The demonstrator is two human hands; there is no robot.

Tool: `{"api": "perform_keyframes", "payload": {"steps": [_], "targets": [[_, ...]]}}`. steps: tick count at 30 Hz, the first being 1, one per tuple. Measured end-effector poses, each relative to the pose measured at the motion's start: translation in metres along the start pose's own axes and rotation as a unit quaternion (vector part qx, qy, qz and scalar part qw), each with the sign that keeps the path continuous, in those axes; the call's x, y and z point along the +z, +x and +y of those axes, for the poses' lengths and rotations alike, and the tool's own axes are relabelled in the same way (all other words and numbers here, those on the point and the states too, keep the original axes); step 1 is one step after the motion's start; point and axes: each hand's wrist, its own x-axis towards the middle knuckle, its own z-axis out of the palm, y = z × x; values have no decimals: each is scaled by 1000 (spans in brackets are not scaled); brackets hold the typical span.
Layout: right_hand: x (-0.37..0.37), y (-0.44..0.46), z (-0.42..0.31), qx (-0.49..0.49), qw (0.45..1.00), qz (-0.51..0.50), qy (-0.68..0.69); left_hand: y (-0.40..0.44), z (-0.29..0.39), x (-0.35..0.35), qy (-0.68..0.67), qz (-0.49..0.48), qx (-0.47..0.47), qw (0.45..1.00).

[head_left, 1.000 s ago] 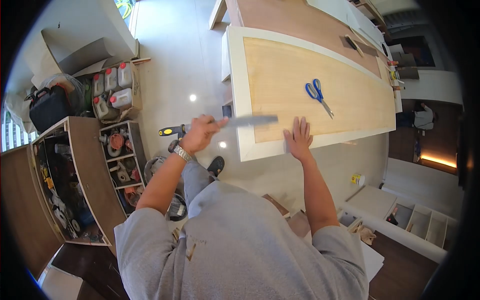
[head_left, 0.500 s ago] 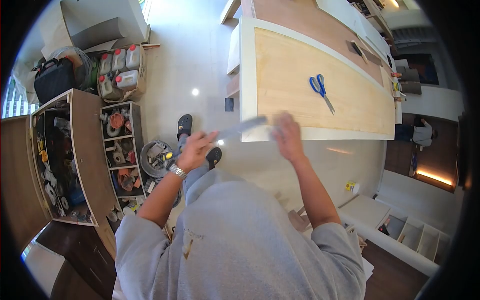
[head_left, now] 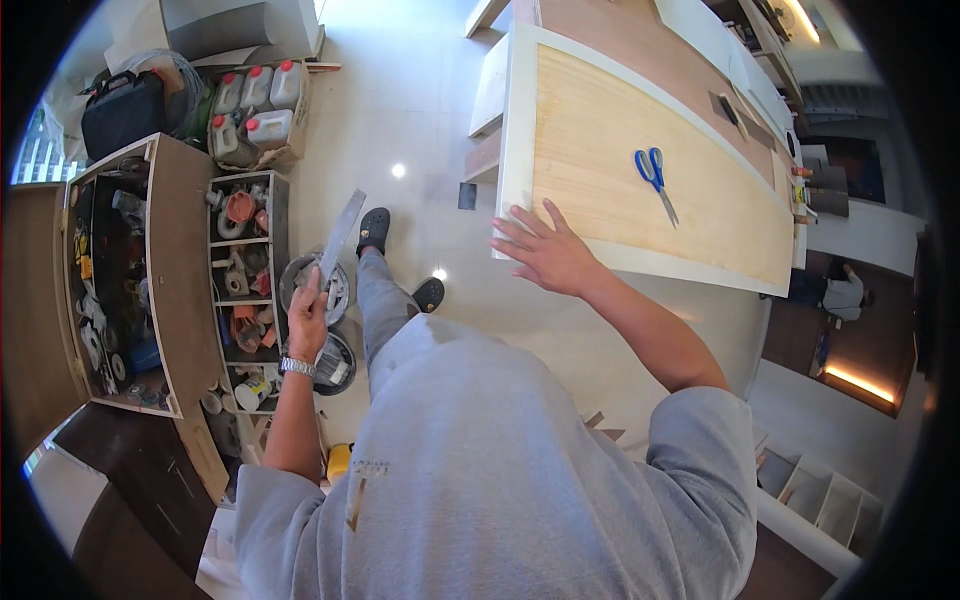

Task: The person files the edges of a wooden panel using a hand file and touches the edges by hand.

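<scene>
My left hand (head_left: 308,322), with a metal watch at the wrist, is closed around a long, flat grey blade-like strip (head_left: 346,228). The strip points up and away, over the floor beside the tool shelves; its exact kind is unclear. My right hand (head_left: 550,250) rests with fingers spread on the near left corner of a white-edged wooden panel (head_left: 620,140). Blue-handled scissors (head_left: 657,183) lie on that panel, beyond my right hand, blades toward me.
An open tool cabinet (head_left: 185,270) and a shelf unit (head_left: 281,220) with tools stand at left. A bucket (head_left: 340,300) sits beside them. Behind are jugs in a box (head_left: 297,130). A brush-like tool (head_left: 735,115) lies past the panel. A person (head_left: 845,295) is at far right.
My left hand has swung away from the panel, down and left, carrying the strip. My right hand, blurred before, now lies flat on the panel's corner. The view has shifted slightly.
</scene>
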Motion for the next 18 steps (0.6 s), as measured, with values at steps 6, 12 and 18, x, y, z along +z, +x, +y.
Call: {"api": "perform_keyframes", "payload": {"steps": [6,12,18], "targets": [[5,-6,-6,-5,1000,-14,13,-13,18,38,-70,-38,39,996],[12,-8,-24,29,999,-13,-27,31,67,96,-72,-46,146,986],[10,-15,-26,41,999,6,-21,57,95,135,-93,-120,138,979]]}}
